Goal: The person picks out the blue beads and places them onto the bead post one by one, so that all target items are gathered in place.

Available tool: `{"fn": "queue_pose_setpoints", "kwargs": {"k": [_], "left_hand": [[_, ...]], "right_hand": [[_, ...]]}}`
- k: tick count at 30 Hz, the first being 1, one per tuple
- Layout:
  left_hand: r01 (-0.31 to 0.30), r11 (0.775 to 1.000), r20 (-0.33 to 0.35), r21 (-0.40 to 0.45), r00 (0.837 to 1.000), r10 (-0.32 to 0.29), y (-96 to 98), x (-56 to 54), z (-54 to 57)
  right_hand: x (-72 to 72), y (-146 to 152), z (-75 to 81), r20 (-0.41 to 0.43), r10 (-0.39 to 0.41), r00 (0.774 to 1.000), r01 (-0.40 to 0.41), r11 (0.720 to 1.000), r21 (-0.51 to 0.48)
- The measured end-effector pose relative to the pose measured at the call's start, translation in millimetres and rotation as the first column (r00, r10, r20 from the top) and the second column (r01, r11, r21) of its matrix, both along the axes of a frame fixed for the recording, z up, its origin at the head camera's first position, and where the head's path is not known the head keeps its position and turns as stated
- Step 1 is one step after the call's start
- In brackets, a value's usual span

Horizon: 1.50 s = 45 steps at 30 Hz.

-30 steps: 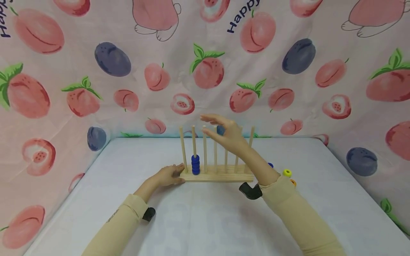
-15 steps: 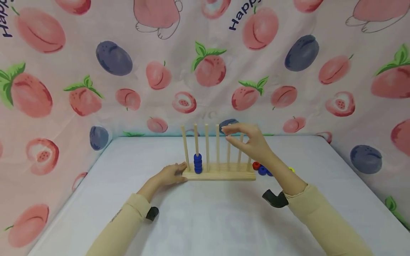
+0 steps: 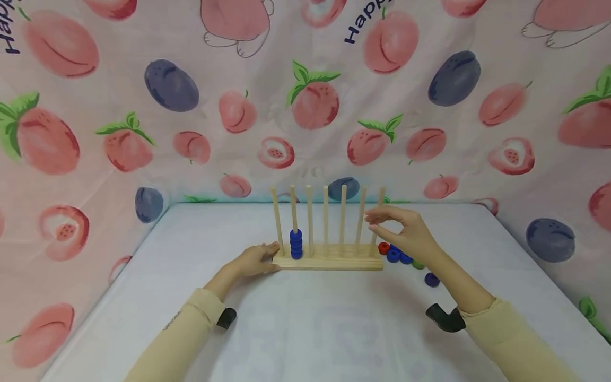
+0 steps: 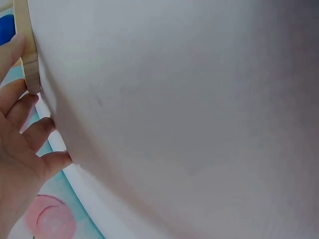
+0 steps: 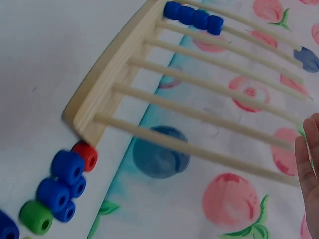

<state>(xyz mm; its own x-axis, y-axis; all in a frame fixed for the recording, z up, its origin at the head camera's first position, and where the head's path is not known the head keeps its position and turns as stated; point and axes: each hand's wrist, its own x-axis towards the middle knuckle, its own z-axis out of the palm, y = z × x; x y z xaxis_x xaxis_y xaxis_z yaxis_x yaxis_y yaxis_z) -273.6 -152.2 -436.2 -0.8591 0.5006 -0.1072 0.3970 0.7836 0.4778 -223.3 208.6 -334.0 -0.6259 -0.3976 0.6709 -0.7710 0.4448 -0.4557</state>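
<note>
A wooden peg rack (image 3: 329,263) with several upright pegs stands on the table. Blue beads (image 3: 296,244) are stacked on its second peg from the left. My left hand (image 3: 255,260) grips the left end of the base, the thumb at the front and the fingers at the end and behind. Beside the rightmost peg, my right hand (image 3: 406,228) is raised with nothing between thumb and fingers, its fingers loosely bent. In the right wrist view, only a few fingers (image 5: 309,159) show at the right edge. Below this hand lie loose beads, among them a red bead (image 3: 384,248).
Loose blue beads (image 5: 53,193) and a green bead (image 5: 36,217) lie clustered off the rack's right end. A darker blue bead (image 3: 431,279) sits nearer the front. Behind the white table (image 3: 305,318) hangs a fruit-printed cloth (image 3: 305,148).
My right hand has moved right and down, from above the middle pegs to beside the rightmost one. More loose beads show now. The left hand stays on the rack.
</note>
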Motion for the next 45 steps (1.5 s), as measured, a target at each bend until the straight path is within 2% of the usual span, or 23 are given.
{"fn": "queue_pose_setpoints", "kwargs": {"k": [6, 10, 16, 22, 31, 38, 45], "left_hand": [[0.007, 0.999, -0.007, -0.032, 1.000, -0.008, 1.4, 1.5, -0.4], [0.012, 1.000, -0.006, -0.026, 1.000, -0.012, 2.3, 1.3, -2.7], [-0.008, 1.000, 0.001, -0.016, 1.000, 0.008, 2.5, 1.5, -2.7], [-0.007, 1.000, 0.002, -0.023, 1.000, 0.007, 1.7, 1.3, -1.4], [0.014, 1.000, -0.022, -0.028, 1.000, -0.014, 2.2, -0.3, 2.1], [0.021, 0.999, -0.033, -0.042, 0.999, -0.023, 3.2, -0.4, 1.0], [-0.007, 0.999, -0.012, -0.042, 1.000, 0.007, 2.8, -0.2, 4.8]], "right_hand": [[3.7, 21, -5.0, 0.023, 0.000, 1.000, -0.002, 0.996, 0.084], [4.7, 34, -10.2, 0.042, -0.036, 0.998, 0.030, 0.991, 0.127], [2.1, 47, -15.8, 0.065, -0.081, 0.995, 0.069, 0.982, 0.177], [-2.8, 56, -20.2, 0.112, -0.095, 0.989, 0.068, 0.973, 0.220], [-7.6, 70, -30.3, 0.303, -0.152, 0.941, 0.031, 0.929, 0.369], [-11.3, 81, -36.8, 0.360, -0.192, 0.913, 0.031, 0.912, 0.409], [-19.8, 92, -37.8, 0.397, -0.244, 0.885, 0.045, 0.893, 0.449]]}}
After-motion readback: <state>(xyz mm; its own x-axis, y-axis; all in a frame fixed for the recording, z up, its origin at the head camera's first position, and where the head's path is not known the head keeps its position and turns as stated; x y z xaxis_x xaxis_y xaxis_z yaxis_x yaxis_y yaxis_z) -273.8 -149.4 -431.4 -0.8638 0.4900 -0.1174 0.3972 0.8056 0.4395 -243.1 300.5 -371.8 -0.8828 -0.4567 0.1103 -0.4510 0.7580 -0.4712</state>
